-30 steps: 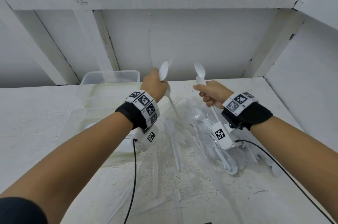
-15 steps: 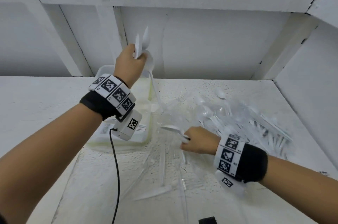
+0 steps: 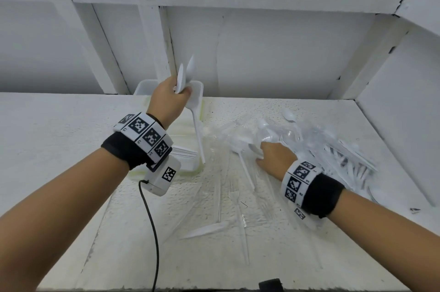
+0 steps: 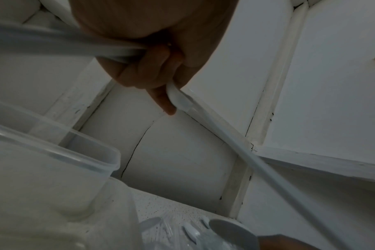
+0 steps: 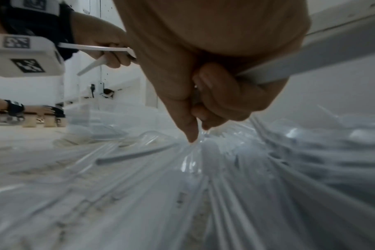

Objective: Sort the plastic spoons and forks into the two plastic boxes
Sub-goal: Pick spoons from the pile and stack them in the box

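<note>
My left hand [image 3: 176, 95] is raised over the clear plastic boxes [image 3: 190, 167] at the left and grips a few white spoons [image 3: 184, 74], bowls up, with one handle [image 3: 198, 136] hanging down. In the left wrist view the fingers [image 4: 158, 84] curl round those handles above a box rim [image 4: 79, 152]. My right hand [image 3: 264, 156] is down at the near edge of the cutlery pile [image 3: 333, 148]. It grips a white spoon [image 3: 245, 170]. The right wrist view shows its fingers [image 5: 220, 94] curled round the white handle [image 5: 289, 72].
Clear plastic forks [image 3: 219, 196] and a white piece of cutlery [image 3: 204, 229] lie scattered on the white table [image 3: 59, 136] in front. White walls close in the back and the right side [image 3: 404, 101]. A black cable [image 3: 152, 232] hangs from my left wrist.
A second ago each hand held one spoon upright. The left hand has since gathered the spoons and swung left over the boxes. The right hand dropped to the pile and took hold of another spoon.
</note>
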`<action>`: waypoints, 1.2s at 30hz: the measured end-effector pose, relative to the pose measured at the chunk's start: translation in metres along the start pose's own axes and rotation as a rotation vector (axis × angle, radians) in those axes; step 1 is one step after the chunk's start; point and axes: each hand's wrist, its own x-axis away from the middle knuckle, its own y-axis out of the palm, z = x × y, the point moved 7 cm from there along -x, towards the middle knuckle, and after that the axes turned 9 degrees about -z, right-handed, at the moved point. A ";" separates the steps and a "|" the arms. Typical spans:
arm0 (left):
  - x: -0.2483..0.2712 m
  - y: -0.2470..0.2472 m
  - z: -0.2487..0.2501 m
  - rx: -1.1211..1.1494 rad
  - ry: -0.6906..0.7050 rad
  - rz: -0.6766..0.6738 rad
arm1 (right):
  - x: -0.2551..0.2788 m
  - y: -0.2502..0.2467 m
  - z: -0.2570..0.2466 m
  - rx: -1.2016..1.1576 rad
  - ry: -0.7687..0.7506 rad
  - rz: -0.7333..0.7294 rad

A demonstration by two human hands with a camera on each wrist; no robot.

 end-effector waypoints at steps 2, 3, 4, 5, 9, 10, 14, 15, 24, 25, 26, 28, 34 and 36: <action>0.006 0.002 -0.003 0.004 -0.014 -0.016 | 0.002 -0.007 0.005 -0.022 0.018 0.052; 0.009 0.003 -0.004 0.005 -0.023 -0.023 | 0.003 -0.007 0.004 -0.033 0.010 0.057; 0.011 0.004 -0.006 0.009 -0.032 -0.030 | 0.004 -0.004 0.000 -0.046 -0.008 0.044; 0.013 0.005 -0.007 0.015 -0.040 -0.037 | 0.005 0.000 -0.005 -0.048 -0.023 0.013; 0.019 0.009 -0.011 0.009 -0.064 -0.059 | 0.007 0.025 -0.019 0.032 -0.011 -0.113; 0.020 0.009 -0.011 0.012 -0.068 -0.062 | 0.007 0.027 -0.020 0.044 -0.007 -0.113; 0.027 0.009 -0.015 0.038 -0.087 -0.071 | 0.004 0.024 -0.013 -0.100 0.033 -0.128; 0.028 0.010 -0.017 0.044 -0.095 -0.075 | 0.004 0.022 -0.009 -0.176 0.052 -0.143; 0.040 0.010 -0.026 0.061 -0.145 -0.083 | 0.036 -0.019 -0.007 -0.609 -0.029 -0.193; 0.041 0.011 -0.026 0.062 -0.144 -0.084 | 0.040 -0.022 -0.007 -0.630 -0.034 -0.212; 0.041 0.011 -0.026 0.063 -0.145 -0.085 | 0.045 -0.025 -0.007 -0.652 -0.041 -0.236; 0.043 0.011 -0.028 0.066 -0.150 -0.088 | 0.055 -0.030 -0.008 -0.708 -0.072 -0.274; 0.044 0.012 -0.031 0.132 -0.192 -0.086 | 0.073 -0.044 -0.020 -1.093 -0.260 -0.019; 0.045 0.016 -0.033 0.180 -0.233 -0.093 | 0.077 -0.043 -0.031 -1.112 -0.330 0.097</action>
